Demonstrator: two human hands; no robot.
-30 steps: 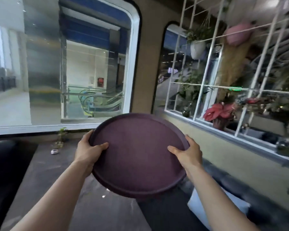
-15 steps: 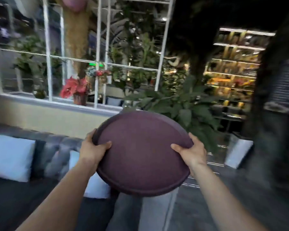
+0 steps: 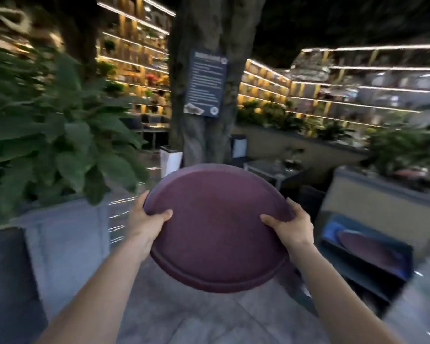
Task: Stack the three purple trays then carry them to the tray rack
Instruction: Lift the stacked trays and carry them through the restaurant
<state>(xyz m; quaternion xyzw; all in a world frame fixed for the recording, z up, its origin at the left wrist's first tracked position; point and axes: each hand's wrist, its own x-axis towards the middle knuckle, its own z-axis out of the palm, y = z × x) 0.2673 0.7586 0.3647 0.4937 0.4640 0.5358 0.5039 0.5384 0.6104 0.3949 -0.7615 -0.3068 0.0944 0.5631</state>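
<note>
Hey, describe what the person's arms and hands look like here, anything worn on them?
Both forearms are bare as far as the frame shows: no sleeves in view. The left hand and the right hand wear no gloves, and no rings, watch or bracelet can be made out. The picture is somewhat blurred, so small items could be missed.

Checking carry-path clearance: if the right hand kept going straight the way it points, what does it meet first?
Nothing close, as far as the picture shows. The right hand grips the purple tray stack and points forward, slightly inward. First in line looks like the dark low table before the tree trunk; depth is unclear.
</note>
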